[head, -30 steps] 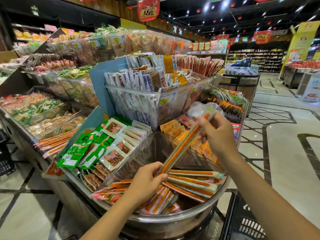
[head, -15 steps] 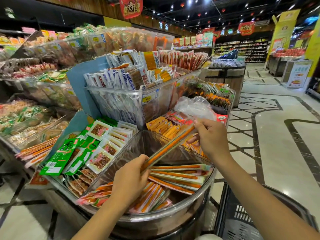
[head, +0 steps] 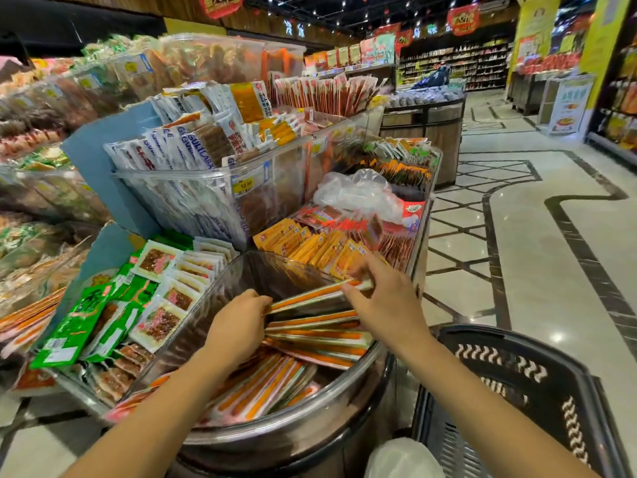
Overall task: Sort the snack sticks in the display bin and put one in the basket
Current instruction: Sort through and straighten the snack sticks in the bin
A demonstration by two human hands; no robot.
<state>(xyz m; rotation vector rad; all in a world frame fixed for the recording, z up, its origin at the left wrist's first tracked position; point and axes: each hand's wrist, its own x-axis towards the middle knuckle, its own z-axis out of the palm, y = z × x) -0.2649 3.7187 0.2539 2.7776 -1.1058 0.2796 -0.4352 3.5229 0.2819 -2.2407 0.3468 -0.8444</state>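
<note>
The left hand [head: 238, 326] has its fingers curled in and pinches the near end of one long snack stick [head: 317, 295]. The right hand [head: 389, 305] has its fingers bent down over the far end of the same stick, thumb against it. The frame is slightly blurred there, so I cannot tell how firm that pinch is. The stick spans the gap between the two hands, tilted up toward the right one and held just above the others.

Directly under both hands, a fan of like sticks [head: 320, 336] lies crosswise in the display bin [head: 344, 386]. A second bunch [head: 262, 388] lies below the left wrist, pointing toward the person. Beyond the right fingertips are yellow packets [head: 310, 246], and out past the left hand are green packets [head: 79, 326].

The basket [head: 499, 334] sits below and outside the right forearm, apart from the bin.

The stick looks light, thin and somewhat bendy, sealed in glossy film that is likely to slide between fingers. The flat sealed ends look like the surest places to pinch it. For a one-handed carry to the basket, a grip nearer the middle would probably keep it from drooping or swinging.
</note>
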